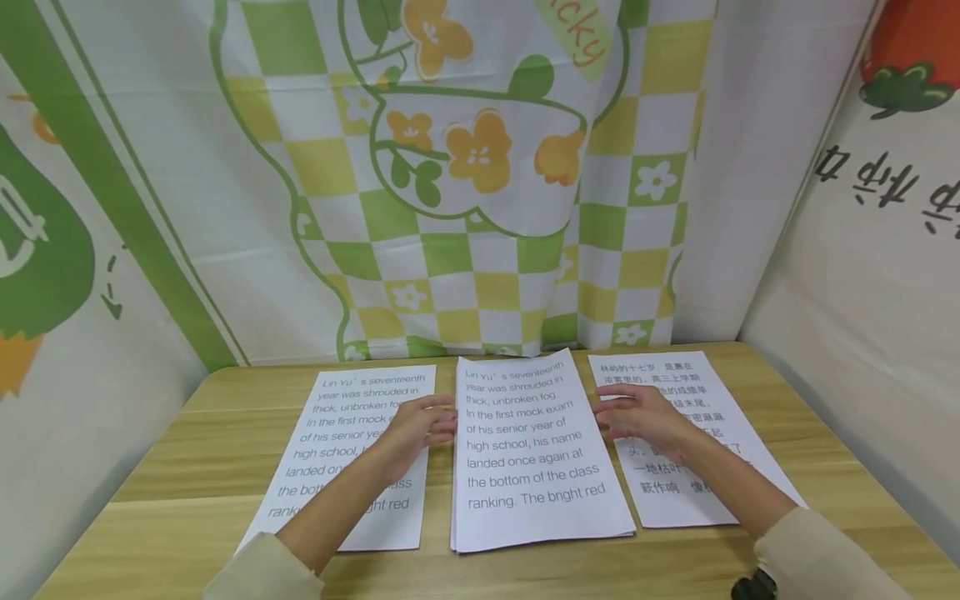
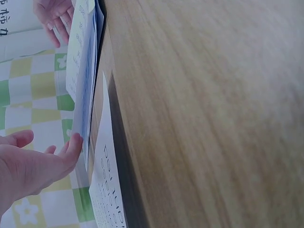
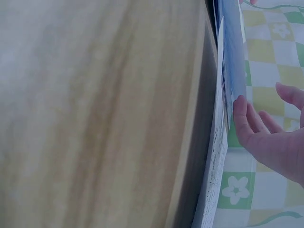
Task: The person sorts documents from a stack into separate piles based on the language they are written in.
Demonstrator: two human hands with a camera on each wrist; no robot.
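Note:
A stack of printed paper sheets [image 1: 536, 467] with English text lies in the middle of the table, its sheets slightly uneven at the edges. My left hand [image 1: 411, 435] is at its left edge, and the left wrist view shows extended, gently bent fingers [image 2: 71, 151] against the stack's side. On the opposite edge is my right hand [image 1: 647, 418], its fingertips [image 3: 240, 105] at the side of the stack. Neither hand grips the paper. The left forearm crosses over the left English sheet [image 1: 382, 525]; the right one covers part of the Chinese-text sheet [image 1: 652, 508].
The wooden table [image 1: 172, 500] ends at the back against a checked, flowered curtain [image 1: 480, 250]. Printed cloth walls, left [image 1: 135, 333] and right [image 1: 840, 333], flank it. A small dark object [image 1: 752, 586] shows by the right sleeve [image 1: 817, 558].

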